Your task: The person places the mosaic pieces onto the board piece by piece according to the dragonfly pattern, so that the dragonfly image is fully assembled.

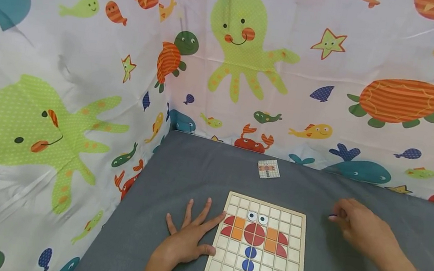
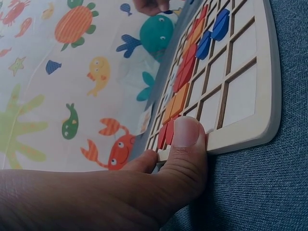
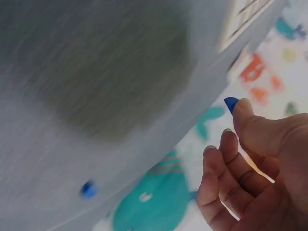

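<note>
A wooden grid board lies on the grey cloth. Its cells hold a red circle made of quarter pieces, orange squares, red quarter pieces at both sides, two eye pieces and blue rounded pieces below. My left hand has its fingers spread at the board's left side; the thumb rests on the rim. To the right of the board, my right hand pinches a small blue piece with a curved edge between thumb and finger.
Behind the board lies a small pattern card with a similar figure. Another blue piece sits on the grey cloth, blurred in the right wrist view. Printed sea-animal curtains stand along the back and left edges.
</note>
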A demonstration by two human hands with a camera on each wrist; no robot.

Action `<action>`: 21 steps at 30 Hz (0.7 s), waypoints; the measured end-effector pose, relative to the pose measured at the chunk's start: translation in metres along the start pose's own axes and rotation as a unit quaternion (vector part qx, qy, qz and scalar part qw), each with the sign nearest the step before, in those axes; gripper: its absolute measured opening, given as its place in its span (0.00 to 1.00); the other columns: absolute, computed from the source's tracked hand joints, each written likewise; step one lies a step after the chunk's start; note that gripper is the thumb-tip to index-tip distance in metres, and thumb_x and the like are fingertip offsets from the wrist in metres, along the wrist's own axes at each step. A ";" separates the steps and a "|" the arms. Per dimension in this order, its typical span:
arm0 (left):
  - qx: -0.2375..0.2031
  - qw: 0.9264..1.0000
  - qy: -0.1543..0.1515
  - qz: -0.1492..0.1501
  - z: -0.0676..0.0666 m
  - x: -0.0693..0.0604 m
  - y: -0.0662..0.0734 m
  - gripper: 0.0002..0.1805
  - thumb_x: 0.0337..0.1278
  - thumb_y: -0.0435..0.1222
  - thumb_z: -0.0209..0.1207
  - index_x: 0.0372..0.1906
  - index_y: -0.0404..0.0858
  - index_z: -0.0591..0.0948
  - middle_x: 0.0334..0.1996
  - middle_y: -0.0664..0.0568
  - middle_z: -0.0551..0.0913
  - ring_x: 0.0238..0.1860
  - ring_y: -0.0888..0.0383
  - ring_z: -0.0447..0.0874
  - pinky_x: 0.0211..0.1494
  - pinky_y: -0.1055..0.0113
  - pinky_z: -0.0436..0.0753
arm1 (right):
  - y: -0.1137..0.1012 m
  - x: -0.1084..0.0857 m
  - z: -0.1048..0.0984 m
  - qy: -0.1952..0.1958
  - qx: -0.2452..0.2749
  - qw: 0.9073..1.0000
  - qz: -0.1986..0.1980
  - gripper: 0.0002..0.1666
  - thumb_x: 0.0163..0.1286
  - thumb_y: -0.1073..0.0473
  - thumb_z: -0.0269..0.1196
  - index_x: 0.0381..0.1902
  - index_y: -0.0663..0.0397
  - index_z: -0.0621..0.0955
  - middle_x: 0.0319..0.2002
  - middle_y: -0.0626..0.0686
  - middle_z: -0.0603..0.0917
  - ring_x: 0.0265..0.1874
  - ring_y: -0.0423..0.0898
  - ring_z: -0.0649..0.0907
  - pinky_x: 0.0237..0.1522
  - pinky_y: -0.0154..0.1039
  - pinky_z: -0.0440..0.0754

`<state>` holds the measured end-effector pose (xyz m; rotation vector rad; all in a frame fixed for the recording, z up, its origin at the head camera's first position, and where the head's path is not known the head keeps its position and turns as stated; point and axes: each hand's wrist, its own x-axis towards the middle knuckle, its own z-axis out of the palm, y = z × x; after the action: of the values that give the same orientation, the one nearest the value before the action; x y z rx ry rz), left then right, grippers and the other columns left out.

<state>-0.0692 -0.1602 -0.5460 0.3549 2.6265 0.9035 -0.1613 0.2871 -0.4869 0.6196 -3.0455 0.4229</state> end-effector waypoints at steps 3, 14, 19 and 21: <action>0.003 1.000 0.001 0.002 0.000 0.001 -0.001 0.50 0.56 0.59 0.65 0.83 0.75 0.55 0.88 0.56 0.36 0.83 0.32 0.16 0.58 0.14 0.12 | -0.027 -0.002 0.001 0.013 0.015 0.999 -0.034 0.10 0.69 0.59 0.75 0.42 0.46 0.82 0.34 0.42 0.77 0.28 0.38 0.75 0.23 0.36 0.73; 0.010 1.000 0.005 -0.004 0.003 0.003 -0.004 0.51 0.56 0.59 0.66 0.83 0.77 0.54 0.87 0.60 0.34 0.83 0.34 0.15 0.59 0.15 0.12 | -0.109 -0.012 0.017 -0.045 0.087 0.989 -0.113 0.12 0.69 0.54 0.75 0.44 0.30 0.83 0.36 0.33 0.75 0.28 0.31 0.74 0.25 0.29 0.74; 0.008 1.000 0.005 -0.001 0.001 0.001 -0.001 0.50 0.57 0.58 0.67 0.83 0.76 0.55 0.88 0.58 0.35 0.83 0.32 0.16 0.59 0.13 0.15 | -0.130 -0.016 0.025 -0.069 0.127 0.974 -0.174 0.08 0.73 0.51 0.72 0.46 0.29 0.84 0.37 0.31 0.75 0.30 0.31 0.75 0.29 0.29 0.75; 0.006 1.000 -0.003 -0.003 -0.004 -0.001 0.004 0.50 0.58 0.57 0.67 0.83 0.74 0.55 0.88 0.56 0.36 0.83 0.31 0.17 0.59 0.13 0.16 | -0.136 -0.017 0.029 -0.077 0.141 0.968 -0.195 0.08 0.73 0.49 0.71 0.46 0.28 0.84 0.38 0.31 0.75 0.30 0.30 0.75 0.30 0.29 0.76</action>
<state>-0.0693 -0.1599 -0.5405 0.3507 2.6274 0.8849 -0.0918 0.1659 -0.4802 1.2911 -2.9093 0.8301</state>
